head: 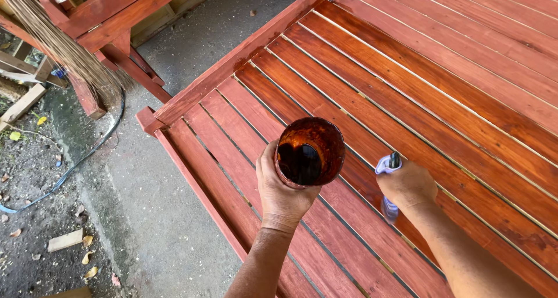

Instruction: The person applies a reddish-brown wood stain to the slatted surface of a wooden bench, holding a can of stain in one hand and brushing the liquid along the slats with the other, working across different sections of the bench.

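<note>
Holding a stain-smeared can [309, 151] in your left hand [283, 194], you stood over a slatted wooden platform [453, 83] coated in glossy red-brown finish. Your left fingers were curled around the can's wall, clamped on its near side just below the rim, with the open mouth tilted toward the camera. Dark liquid pooled inside, so the can probably felt moderately heavy and liable to slosh; its walls were streaked with wet-looking stain and likely slippery, which made a full wrap low on the body the safer hold. The can itself looked rigid, round and crusted orange-brown on the inner wall.

Your right hand [408, 184], just right of the can and lower toward the slats, was closed in a fist around a tool with a pale blue-white handle [388, 184], a dark tip showing above your knuckles and the light end poking out beneath the hand against the boards. Whether that was a brush could not be told, since its working end was hidden. It appeared light and stiff, best gripped mid-handle as you had it.

Far to the left of both hands, a straw broom [64, 48] leaned against another red-stained frame [116, 19], and a blue hose [75, 164] trailed over the concrete floor [168, 228].
</note>
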